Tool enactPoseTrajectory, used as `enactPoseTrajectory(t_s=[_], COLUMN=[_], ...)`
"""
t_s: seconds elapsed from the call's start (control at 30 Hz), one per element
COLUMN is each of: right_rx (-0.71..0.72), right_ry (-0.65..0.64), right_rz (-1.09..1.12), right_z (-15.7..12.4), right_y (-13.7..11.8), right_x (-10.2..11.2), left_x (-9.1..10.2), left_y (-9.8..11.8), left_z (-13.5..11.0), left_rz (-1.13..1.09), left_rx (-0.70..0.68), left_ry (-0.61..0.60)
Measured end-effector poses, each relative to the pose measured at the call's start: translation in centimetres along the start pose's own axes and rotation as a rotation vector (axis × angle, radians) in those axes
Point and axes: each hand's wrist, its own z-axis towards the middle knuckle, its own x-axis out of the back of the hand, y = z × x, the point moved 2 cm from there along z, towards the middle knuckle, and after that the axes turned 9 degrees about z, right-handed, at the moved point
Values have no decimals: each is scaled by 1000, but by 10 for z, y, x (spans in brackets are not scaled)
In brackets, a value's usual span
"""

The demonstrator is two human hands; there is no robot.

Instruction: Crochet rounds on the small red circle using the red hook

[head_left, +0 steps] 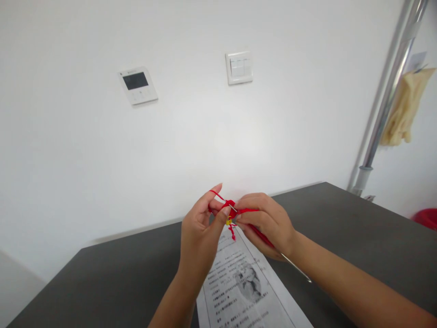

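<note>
Red yarn runs over the raised index finger of my left hand (pixel 201 228), whose thumb and other fingers pinch a small piece of red crochet work (pixel 231 208). A crochet hook (pixel 295 268) with a red grip lies in my right hand (pixel 266 223); its metal tip meets the red piece, and its other end sticks out below the palm. A yellow stitch marker (pixel 228 221) hangs under the piece beside a short red yarn tail (pixel 232 233). Both hands are close together above a printed sheet (pixel 235 282). My fingers cover part of the piece.
The dark grey table (pixel 129 269) stands against a white wall with a control panel (pixel 139 86) and a light switch (pixel 239 68). At the right are a metal pole (pixel 389 100), hanging yellowish gloves (pixel 404 109) and a red object (pixel 426 217).
</note>
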Motion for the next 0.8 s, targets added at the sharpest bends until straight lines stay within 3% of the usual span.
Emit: enactPoseTrajectory(t_s=[0.27, 0.5, 0.8], right_rx=[-48, -212, -356], right_ry=[-66, -164, -243], right_rz=[109, 214, 197], right_z=[10, 12, 14], right_y=[-4, -4, -2], right_x=[5, 15, 20], left_x=[8, 18, 12], left_y=[13, 9, -2], left_z=[5, 13, 20], left_rz=[470, 575, 671], left_rx=[-304, -352, -426], left_ry=[-32, -9, -22])
